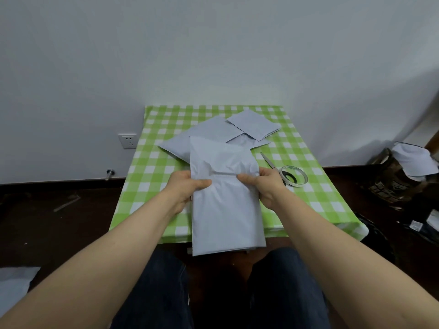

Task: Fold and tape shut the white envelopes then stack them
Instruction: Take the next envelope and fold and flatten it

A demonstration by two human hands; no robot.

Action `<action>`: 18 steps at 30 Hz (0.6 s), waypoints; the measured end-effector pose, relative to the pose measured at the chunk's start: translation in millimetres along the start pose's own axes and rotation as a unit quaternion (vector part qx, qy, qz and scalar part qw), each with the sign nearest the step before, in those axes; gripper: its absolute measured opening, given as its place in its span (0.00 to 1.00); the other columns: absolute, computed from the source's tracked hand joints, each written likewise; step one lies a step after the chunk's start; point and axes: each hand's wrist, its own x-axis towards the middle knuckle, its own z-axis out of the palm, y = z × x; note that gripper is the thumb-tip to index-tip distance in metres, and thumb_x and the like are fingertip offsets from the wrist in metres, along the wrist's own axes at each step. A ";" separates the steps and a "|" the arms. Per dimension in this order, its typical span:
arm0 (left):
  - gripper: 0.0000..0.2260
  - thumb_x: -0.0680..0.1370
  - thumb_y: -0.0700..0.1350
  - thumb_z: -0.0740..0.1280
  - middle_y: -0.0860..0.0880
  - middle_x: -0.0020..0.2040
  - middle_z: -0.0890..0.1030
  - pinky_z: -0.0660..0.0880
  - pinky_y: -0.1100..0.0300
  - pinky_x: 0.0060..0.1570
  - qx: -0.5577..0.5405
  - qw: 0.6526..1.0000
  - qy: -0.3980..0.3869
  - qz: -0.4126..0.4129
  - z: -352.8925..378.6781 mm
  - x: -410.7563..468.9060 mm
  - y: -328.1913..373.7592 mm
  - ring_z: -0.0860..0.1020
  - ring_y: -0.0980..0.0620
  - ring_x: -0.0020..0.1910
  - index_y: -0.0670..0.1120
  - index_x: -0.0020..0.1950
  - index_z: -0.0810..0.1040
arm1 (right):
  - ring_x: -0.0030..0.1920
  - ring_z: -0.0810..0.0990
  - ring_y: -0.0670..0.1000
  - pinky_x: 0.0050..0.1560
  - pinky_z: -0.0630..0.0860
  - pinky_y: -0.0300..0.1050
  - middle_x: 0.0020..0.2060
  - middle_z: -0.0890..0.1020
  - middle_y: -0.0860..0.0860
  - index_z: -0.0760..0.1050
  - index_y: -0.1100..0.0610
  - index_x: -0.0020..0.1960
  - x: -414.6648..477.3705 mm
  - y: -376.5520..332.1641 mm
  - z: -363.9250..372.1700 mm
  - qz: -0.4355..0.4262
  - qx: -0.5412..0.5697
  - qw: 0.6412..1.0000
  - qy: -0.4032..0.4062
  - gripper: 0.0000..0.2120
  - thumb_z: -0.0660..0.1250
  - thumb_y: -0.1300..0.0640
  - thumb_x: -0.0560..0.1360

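I hold a long white envelope [225,205] upright over the near edge of the table, its lower end hanging past the edge above my lap. My left hand [187,188] grips its left side with the thumb on the front. My right hand [263,185] grips its right side, thumb pressed at a crease across the middle. The upper flap stands up, creased and slightly bent. Behind it lie more white envelopes: a large one [199,136] and a small folded one [253,124] on top of another.
A roll of tape [293,176] and scissors [268,160] lie on the green checked tablecloth [316,162] right of my right hand. A dark bag with white paper [413,162] stands on the floor at right. More white material [14,283] lies at lower left. A wall stands close behind the table.
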 end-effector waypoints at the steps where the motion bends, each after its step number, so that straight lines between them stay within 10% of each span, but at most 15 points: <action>1: 0.09 0.68 0.32 0.73 0.43 0.46 0.83 0.79 0.56 0.45 0.000 1.000 0.009 0.006 -1.2 0.8 -0.5 0.82 0.48 0.41 0.39 0.46 0.79 | 0.38 0.82 0.53 0.44 0.80 0.46 0.39 0.83 0.54 0.79 0.63 0.46 1.4 -0.4 -1.2 0.007 -0.007 1.000 -0.009 0.09 0.73 0.70 0.67; 18: 0.06 0.72 0.29 0.68 0.44 0.43 0.82 0.78 0.59 0.45 -0.002 0.999 -0.022 -0.025 -10.3 25.7 -7.7 0.80 0.49 0.42 0.40 0.44 0.79 | 0.38 0.82 0.53 0.48 0.80 0.47 0.34 0.84 0.51 0.81 0.61 0.44 27.1 1.1 -10.5 0.017 -0.054 0.998 -0.012 0.10 0.72 0.73 0.66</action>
